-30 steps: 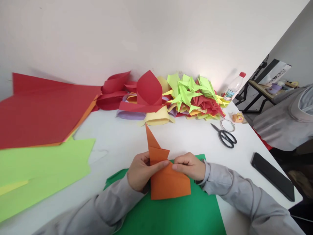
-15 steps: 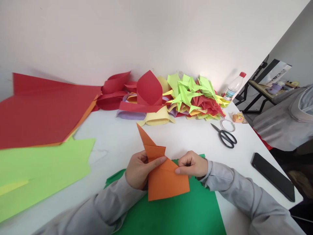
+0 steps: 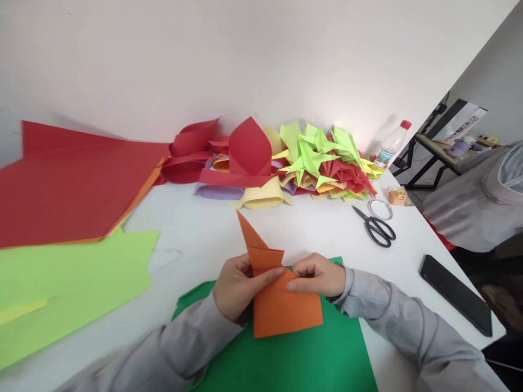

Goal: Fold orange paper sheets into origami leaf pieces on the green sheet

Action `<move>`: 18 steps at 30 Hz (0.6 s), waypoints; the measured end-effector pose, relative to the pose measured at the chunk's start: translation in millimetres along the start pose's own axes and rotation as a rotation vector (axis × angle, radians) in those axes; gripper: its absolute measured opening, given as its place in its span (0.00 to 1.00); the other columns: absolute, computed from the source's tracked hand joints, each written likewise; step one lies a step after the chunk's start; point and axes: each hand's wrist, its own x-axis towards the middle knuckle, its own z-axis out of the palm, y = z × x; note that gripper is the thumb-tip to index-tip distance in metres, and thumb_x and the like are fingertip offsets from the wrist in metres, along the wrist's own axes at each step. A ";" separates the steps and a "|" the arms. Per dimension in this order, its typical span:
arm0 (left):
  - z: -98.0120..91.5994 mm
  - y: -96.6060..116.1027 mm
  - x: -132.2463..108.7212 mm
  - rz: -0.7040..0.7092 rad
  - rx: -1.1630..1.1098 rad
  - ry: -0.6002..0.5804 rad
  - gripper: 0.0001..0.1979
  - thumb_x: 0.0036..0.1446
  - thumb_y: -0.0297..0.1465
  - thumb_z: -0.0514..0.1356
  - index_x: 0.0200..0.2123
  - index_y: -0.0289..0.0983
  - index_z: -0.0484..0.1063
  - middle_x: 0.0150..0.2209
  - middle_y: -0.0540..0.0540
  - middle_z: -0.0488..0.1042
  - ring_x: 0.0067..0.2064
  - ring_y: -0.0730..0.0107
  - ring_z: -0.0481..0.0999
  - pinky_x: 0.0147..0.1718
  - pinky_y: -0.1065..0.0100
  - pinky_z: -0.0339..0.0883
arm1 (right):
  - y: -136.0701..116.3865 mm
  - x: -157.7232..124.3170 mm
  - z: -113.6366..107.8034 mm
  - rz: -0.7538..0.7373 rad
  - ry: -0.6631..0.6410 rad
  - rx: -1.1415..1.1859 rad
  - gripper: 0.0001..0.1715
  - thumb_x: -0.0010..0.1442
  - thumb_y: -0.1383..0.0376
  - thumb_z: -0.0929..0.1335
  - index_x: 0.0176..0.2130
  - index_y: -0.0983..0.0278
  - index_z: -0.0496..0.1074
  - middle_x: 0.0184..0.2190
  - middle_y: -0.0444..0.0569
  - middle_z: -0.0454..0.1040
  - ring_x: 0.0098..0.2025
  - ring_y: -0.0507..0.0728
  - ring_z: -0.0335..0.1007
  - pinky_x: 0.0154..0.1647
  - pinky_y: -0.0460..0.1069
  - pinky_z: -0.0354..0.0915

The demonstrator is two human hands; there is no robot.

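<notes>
A folded piece of orange paper [image 3: 288, 310] is held up over a green sheet [image 3: 294, 359]. Its top ends in a tall slanted point, with a short flap beside it. My left hand [image 3: 241, 286] grips its left side, thumb across the front and the other fingers mostly hidden behind. On the right edge, my right hand [image 3: 318, 276] pinches the paper between thumb and curled fingers. The two thumbs are close to each other.
Large red [image 3: 81, 190] and lime [image 3: 81, 288] sheets lie left. Folded paper shapes [image 3: 314, 158] line the wall. Scissors [image 3: 378, 228], a tape roll [image 3: 379, 209], a bottle [image 3: 391, 146] and a black phone [image 3: 457, 294] are right. A person in grey [image 3: 474, 201] is beyond.
The orange paper and my left hand have shifted slightly right and down. My right hand has moved a little left along the paper, so the hands are closer together.
</notes>
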 end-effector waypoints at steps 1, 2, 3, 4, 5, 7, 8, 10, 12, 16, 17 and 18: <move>-1.1 -0.9 0.3 0.007 0.033 -0.035 0.15 0.35 0.36 0.72 0.27 0.34 0.77 0.27 0.46 0.80 0.28 0.64 0.77 0.26 0.68 0.72 | 0.5 1.0 1.7 -0.013 0.002 -0.031 0.30 0.54 0.46 0.68 0.18 0.63 0.55 0.14 0.34 0.49 0.18 0.44 0.42 0.18 0.44 0.41; -2.4 -1.7 1.1 0.008 0.060 -0.078 0.15 0.36 0.36 0.72 0.28 0.34 0.78 0.28 0.45 0.80 0.28 0.63 0.77 0.27 0.67 0.72 | 1.1 1.9 3.0 -0.023 0.001 -0.059 0.30 0.54 0.46 0.67 0.18 0.63 0.55 0.15 0.34 0.49 0.18 0.44 0.42 0.18 0.44 0.41; -4.0 -2.4 2.3 0.005 0.084 -0.129 0.15 0.37 0.36 0.72 0.28 0.34 0.78 0.28 0.44 0.80 0.29 0.62 0.77 0.27 0.67 0.73 | 1.7 2.6 3.8 -0.029 0.001 -0.077 0.30 0.55 0.46 0.67 0.18 0.63 0.54 0.15 0.34 0.49 0.19 0.44 0.42 0.18 0.45 0.41; -5.8 -3.0 3.9 0.001 0.107 -0.179 0.14 0.37 0.36 0.72 0.28 0.34 0.78 0.29 0.44 0.80 0.29 0.62 0.78 0.27 0.67 0.73 | 2.1 3.2 4.2 -0.031 0.004 -0.081 0.30 0.55 0.45 0.66 0.18 0.63 0.54 0.15 0.34 0.49 0.19 0.44 0.41 0.18 0.45 0.41; -7.6 -3.6 5.5 0.005 0.124 -0.220 0.14 0.37 0.36 0.72 0.28 0.34 0.79 0.29 0.44 0.81 0.30 0.61 0.78 0.28 0.67 0.73 | 2.4 3.5 4.2 -0.031 0.008 -0.071 0.31 0.55 0.45 0.66 0.18 0.63 0.53 0.15 0.34 0.48 0.19 0.44 0.41 0.19 0.45 0.41; -10.8 -4.9 8.4 0.013 0.135 -0.267 0.14 0.38 0.36 0.72 0.29 0.35 0.79 0.29 0.43 0.81 0.31 0.60 0.79 0.30 0.66 0.74 | 2.8 3.5 3.5 -0.021 0.013 -0.035 0.31 0.54 0.43 0.66 0.19 0.63 0.53 0.16 0.34 0.48 0.19 0.44 0.41 0.19 0.45 0.41; -11.8 -5.4 9.3 0.014 0.126 -0.268 0.14 0.38 0.36 0.72 0.30 0.35 0.79 0.30 0.43 0.81 0.31 0.60 0.79 0.30 0.66 0.74 | 2.9 3.3 3.1 -0.016 0.012 -0.019 0.31 0.54 0.43 0.66 0.19 0.63 0.54 0.16 0.34 0.48 0.19 0.44 0.41 0.19 0.45 0.41; -11.9 -6.0 9.1 0.001 0.094 -0.248 0.14 0.38 0.36 0.72 0.29 0.35 0.80 0.29 0.44 0.81 0.30 0.60 0.79 0.29 0.66 0.74 | 3.3 2.7 2.5 -0.005 -0.002 0.003 0.31 0.52 0.43 0.67 0.19 0.63 0.55 0.16 0.34 0.49 0.19 0.44 0.42 0.19 0.45 0.41; -9.6 -5.2 6.9 -0.006 0.055 -0.186 0.13 0.37 0.36 0.72 0.28 0.36 0.79 0.28 0.45 0.81 0.29 0.61 0.78 0.28 0.66 0.74 | 3.7 2.1 2.5 0.009 -0.004 0.024 0.31 0.52 0.43 0.68 0.20 0.63 0.56 0.16 0.34 0.49 0.19 0.44 0.43 0.19 0.44 0.41; -2.7 -1.1 1.1 -0.001 0.012 -0.066 0.14 0.36 0.37 0.72 0.27 0.35 0.79 0.28 0.45 0.81 0.29 0.62 0.78 0.28 0.66 0.73 | 3.7 1.8 1.9 0.019 0.083 0.045 0.32 0.51 0.43 0.69 0.17 0.64 0.55 0.15 0.34 0.48 0.18 0.44 0.41 0.18 0.45 0.39; -1.8 -0.2 0.5 0.000 0.014 -0.049 0.15 0.35 0.37 0.72 0.27 0.35 0.79 0.28 0.44 0.80 0.28 0.63 0.78 0.28 0.67 0.73 | 3.5 1.9 1.1 0.016 0.104 0.051 0.33 0.50 0.44 0.69 0.17 0.64 0.54 0.14 0.33 0.48 0.18 0.43 0.40 0.18 0.45 0.39; -1.5 0.2 0.5 0.001 0.017 -0.036 0.15 0.35 0.37 0.72 0.27 0.35 0.79 0.28 0.44 0.80 0.28 0.63 0.77 0.27 0.67 0.73 | 3.2 2.0 -0.3 0.018 0.115 0.064 0.33 0.49 0.44 0.70 0.16 0.64 0.54 0.14 0.33 0.48 0.18 0.43 0.40 0.18 0.45 0.39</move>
